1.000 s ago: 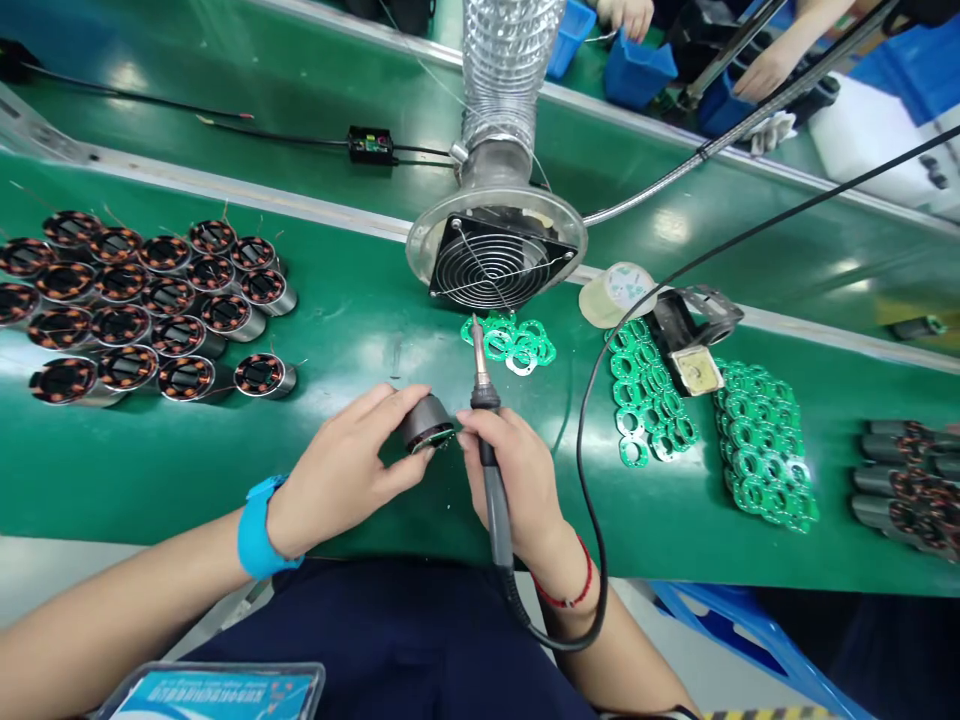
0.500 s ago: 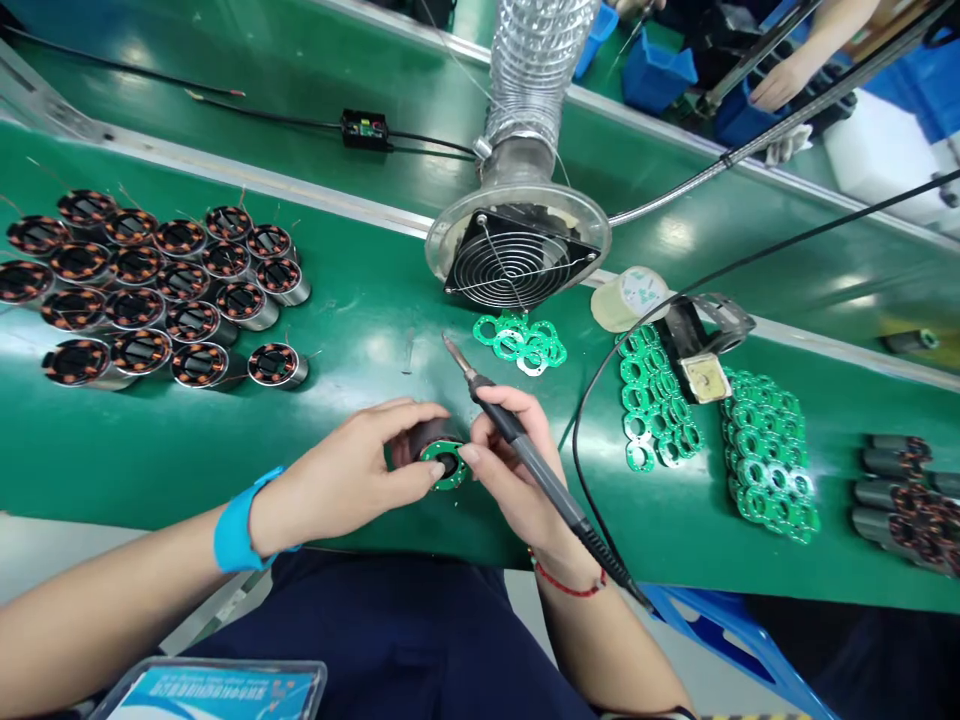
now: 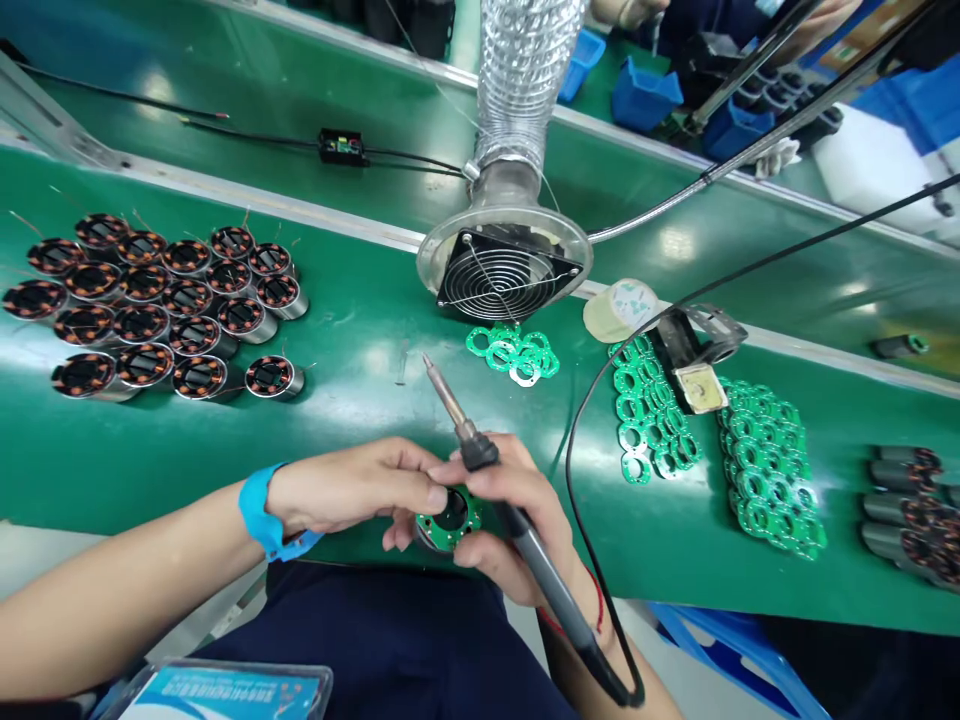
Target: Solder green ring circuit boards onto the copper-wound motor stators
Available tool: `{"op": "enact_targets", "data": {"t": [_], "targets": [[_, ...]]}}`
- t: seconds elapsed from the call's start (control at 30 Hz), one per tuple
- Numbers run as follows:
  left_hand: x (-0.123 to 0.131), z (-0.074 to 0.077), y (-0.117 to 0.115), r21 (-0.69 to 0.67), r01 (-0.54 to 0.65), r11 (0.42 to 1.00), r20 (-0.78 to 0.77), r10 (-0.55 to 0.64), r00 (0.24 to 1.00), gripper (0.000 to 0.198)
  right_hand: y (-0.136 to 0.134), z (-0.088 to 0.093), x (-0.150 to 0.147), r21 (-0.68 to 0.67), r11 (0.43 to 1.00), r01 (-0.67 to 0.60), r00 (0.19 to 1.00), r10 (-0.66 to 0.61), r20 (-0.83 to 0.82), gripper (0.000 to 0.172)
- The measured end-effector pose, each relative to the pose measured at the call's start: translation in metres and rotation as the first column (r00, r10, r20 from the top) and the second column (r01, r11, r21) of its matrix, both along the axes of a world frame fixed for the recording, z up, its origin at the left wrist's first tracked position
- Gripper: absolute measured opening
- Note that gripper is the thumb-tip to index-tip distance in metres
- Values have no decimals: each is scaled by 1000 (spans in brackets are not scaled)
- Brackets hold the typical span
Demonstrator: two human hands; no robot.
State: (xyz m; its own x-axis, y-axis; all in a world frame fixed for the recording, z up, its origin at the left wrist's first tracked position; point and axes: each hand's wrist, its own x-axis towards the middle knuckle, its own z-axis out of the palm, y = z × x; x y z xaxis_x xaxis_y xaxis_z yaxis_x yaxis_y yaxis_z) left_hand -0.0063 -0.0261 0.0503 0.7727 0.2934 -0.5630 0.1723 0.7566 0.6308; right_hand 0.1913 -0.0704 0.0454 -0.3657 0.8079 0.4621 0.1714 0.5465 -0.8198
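Observation:
My left hand (image 3: 349, 492) is closed around a motor stator, its thumb pressing on the green ring-shaped circuit board (image 3: 471, 515) at the stator's end. Most of the stator's body is hidden by fingers and board. My right hand (image 3: 529, 485) grips a soldering iron (image 3: 541, 570), whose bare metal tip points up and to the left, away from the board. Fingers of that same hand also touch the board's right and upper edges. A loose pile of green ring boards (image 3: 517, 355) lies beyond my hands on the green bench.
Wound stators (image 3: 196, 378) stand grouped at left. A fume extractor fan (image 3: 502, 275) hangs over the bench's back. Stacked ring boards (image 3: 772, 470), a soldering iron stand (image 3: 701, 388) and a solder roll (image 3: 621, 310) are at right. More stators (image 3: 900, 505) lie far right. The iron's black cable (image 3: 574, 440) loops beside my right hand.
Both hands have drawn the stator closer to my body and turned its board end more upward. The soldering iron has come lower, its tip shifting left. The camera view has shifted slightly.

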Motion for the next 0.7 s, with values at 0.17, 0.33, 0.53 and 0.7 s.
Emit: {"op": "enact_targets", "data": {"t": [0.17, 0.33, 0.53, 0.7], "targets": [[7, 7, 5, -38, 62, 997, 11, -62, 998, 42, -4, 5, 12, 239, 967, 85, 966, -139, 217, 23], [-14, 26, 79, 533, -52, 844, -327, 263, 908, 41, -1, -29, 32, 327, 846, 421, 875, -474, 98, 40], [-27, 13, 215, 842, 44, 537, -468, 688, 555, 16, 22, -64, 46, 286, 639, 715, 677, -734, -51, 32], [-9, -4, 271, 856, 107, 506, -486, 716, 501, 21, 27, -69, 51, 243, 643, 726, 671, -739, -50, 26]]}}
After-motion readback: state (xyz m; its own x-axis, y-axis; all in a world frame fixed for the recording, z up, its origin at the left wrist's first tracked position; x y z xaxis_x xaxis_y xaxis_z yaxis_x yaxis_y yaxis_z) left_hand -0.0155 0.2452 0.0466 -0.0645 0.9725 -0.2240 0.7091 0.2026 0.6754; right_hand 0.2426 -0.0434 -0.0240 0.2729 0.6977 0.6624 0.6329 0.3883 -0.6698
